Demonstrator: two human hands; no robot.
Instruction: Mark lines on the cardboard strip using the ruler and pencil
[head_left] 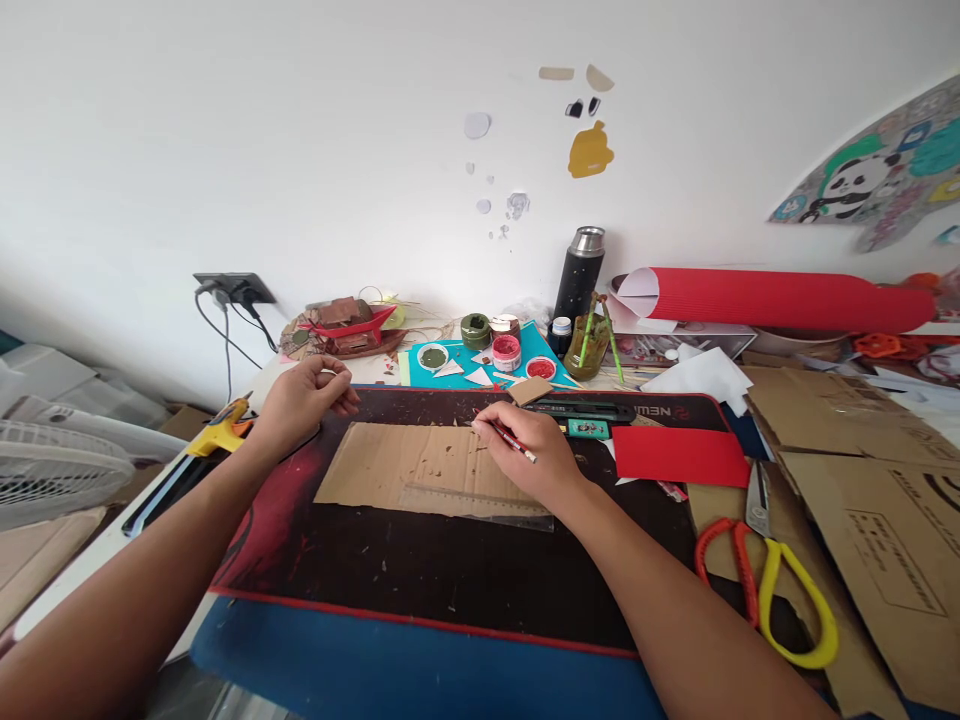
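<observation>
My right hand (529, 450) is closed around a pencil (511, 440), over the right part of a flat piece of corrugated cardboard (382, 465). A clear ruler (457, 500) lies along the cardboard's near edge, its right end reaching past it onto the dark desk mat (420, 570). Brown scraps are scattered over the cardboard. My left hand (307, 400) hovers beyond the cardboard's left end, fingers loosely bent and nothing visible in them.
Paint jars (506, 352), a black thermos (581, 275) and a model boat (349, 325) line the back. Scissors (757, 570), red paper (679, 456) and folded cardboard (885, 530) lie right. A yellow glue gun (221, 435) lies left, near a fan (56, 470).
</observation>
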